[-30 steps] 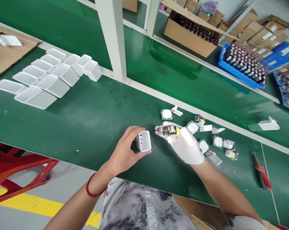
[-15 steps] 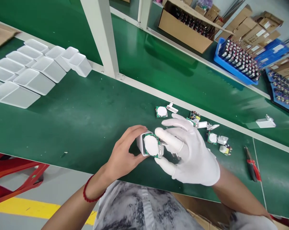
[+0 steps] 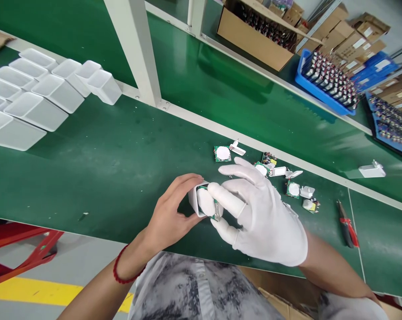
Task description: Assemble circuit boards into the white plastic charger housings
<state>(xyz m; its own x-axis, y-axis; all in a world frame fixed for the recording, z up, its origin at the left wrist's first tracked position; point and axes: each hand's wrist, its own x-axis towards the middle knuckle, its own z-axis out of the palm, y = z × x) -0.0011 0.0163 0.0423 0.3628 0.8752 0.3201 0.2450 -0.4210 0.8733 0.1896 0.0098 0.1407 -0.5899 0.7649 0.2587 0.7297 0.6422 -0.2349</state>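
Observation:
My bare left hand [image 3: 174, 209] is wrapped round a white plastic housing [image 3: 193, 201] with its open end facing right. A green circuit board with a round white pad [image 3: 206, 202] sits partly inside that opening, tilted. My white-gloved right hand [image 3: 254, 213] grips the board's outer edge between thumb and fingers. Beyond the right hand lie several more boards, one with a white disc [image 3: 222, 153], another near a white plug piece [image 3: 307, 192]. What else is behind the gloved fingers is hidden.
Several white housings [image 3: 54, 91] stand grouped at the left. Red-handled pliers [image 3: 347, 226] lie at the right. Along the back shelf are a cardboard box [image 3: 254, 40] and a blue tray [image 3: 320, 91] full of parts. A white plug piece [image 3: 372, 170] sits behind the rail.
My right hand has moved slightly left, and the circuit board is deeper in the housing and more tilted. My left hand keeps its hold. The whole view has shifted a little.

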